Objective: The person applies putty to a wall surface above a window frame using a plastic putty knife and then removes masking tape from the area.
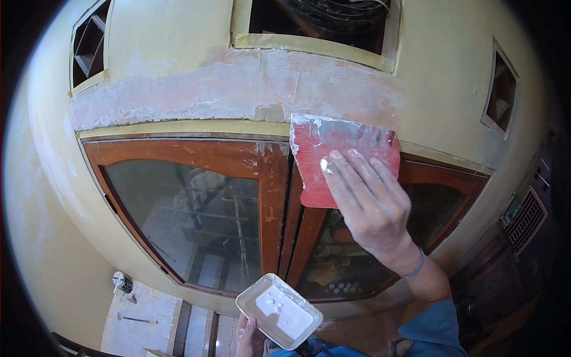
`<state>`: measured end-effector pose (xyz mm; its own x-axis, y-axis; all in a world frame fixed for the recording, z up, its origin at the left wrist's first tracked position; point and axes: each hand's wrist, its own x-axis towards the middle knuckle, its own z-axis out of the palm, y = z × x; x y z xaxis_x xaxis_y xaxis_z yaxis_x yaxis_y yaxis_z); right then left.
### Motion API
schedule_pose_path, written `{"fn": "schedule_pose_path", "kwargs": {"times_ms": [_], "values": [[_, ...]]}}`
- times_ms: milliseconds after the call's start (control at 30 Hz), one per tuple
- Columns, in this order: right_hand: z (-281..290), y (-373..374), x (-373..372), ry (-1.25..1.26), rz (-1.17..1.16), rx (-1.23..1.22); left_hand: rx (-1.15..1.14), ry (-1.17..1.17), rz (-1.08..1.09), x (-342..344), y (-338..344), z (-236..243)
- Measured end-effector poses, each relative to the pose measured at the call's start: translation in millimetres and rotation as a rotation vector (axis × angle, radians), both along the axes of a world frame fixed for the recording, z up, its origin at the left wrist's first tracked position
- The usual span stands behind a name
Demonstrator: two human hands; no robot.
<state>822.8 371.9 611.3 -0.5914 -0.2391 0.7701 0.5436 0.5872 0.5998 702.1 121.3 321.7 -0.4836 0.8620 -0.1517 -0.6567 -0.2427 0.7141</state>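
My right hand (372,205) is closed on a red plastic putty spreader (315,172), fingers laid along its face. White filler smears the spreader's upper edge, which lies at the lower border of a patchy band of filler (196,95) on the wall above the window. A white blob sticks to one finger. Low in the view, my left hand (250,336) grips the side of a small rectangular tray (242,302) that holds white filler paste. Part of the left hand is hidden behind the tray.
A wooden-framed double window (270,208) with glass panes fills the middle. Open holes are cut in the wall, the largest (321,44) with coiled dark cable inside. At lower left, a can (123,282) and a long-handled tool (138,319) rest on a ledge beside steps (193,327).
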Motion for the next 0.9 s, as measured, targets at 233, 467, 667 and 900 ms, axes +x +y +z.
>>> {"fn": "schedule_pose_path", "kwargs": {"times_ms": [233, 467, 667, 900], "values": [[62.2, 7.4, -10.6, 0.148, 0.131, 0.142, -0.038, -0.009, -0.006, 3.2, 1.1, 4.0], [12.9, -7.5, -11.1, 0.010, 0.096, 0.016, -0.010, 0.014, -0.030, 0.4, 3.4, -8.4], [62.4, 0.0, -31.4, 0.100, 0.187, 0.133, 0.032, 0.030, -0.019, 4.8, 1.1, -16.3], [21.2, -16.3, -28.7, -0.038, 0.126, 0.077, 0.046, 0.052, 0.007, 1.7, 1.1, -24.1]]}}
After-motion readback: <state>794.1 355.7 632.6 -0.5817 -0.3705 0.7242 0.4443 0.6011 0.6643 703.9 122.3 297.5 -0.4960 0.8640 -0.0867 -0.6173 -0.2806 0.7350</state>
